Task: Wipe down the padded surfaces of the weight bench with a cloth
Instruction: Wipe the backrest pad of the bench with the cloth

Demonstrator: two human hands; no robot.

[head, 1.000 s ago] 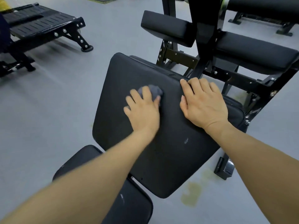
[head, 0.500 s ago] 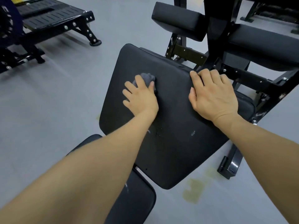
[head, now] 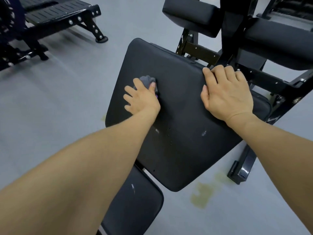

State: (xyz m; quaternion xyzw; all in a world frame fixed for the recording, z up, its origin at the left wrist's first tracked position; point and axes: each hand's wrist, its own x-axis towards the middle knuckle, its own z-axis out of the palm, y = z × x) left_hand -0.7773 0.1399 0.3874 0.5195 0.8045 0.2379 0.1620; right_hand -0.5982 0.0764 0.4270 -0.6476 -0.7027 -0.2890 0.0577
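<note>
The large black back pad (head: 183, 133) of the weight bench fills the middle of the view, tilted and scuffed in a few spots. My left hand (head: 142, 99) presses a small bunched grey cloth (head: 147, 80) onto the pad's left half; most of the cloth is hidden under my fingers. My right hand (head: 225, 94) lies flat on the pad's upper right edge, fingers curled over the rim, holding nothing. A smaller black seat pad (head: 135, 206) sits below, partly behind my left forearm.
Black frame bars and two more black pads (head: 189, 11) (head: 277, 41) rise behind the bench at upper right. Another black machine with a slatted platform (head: 55, 12) stands at upper left. A frame foot (head: 240, 173) rests on the grey floor near yellowish stains (head: 201, 195).
My left hand has slid the cloth leftward across the back pad, away from my right hand. My right hand has stayed on the pad's upper right edge.
</note>
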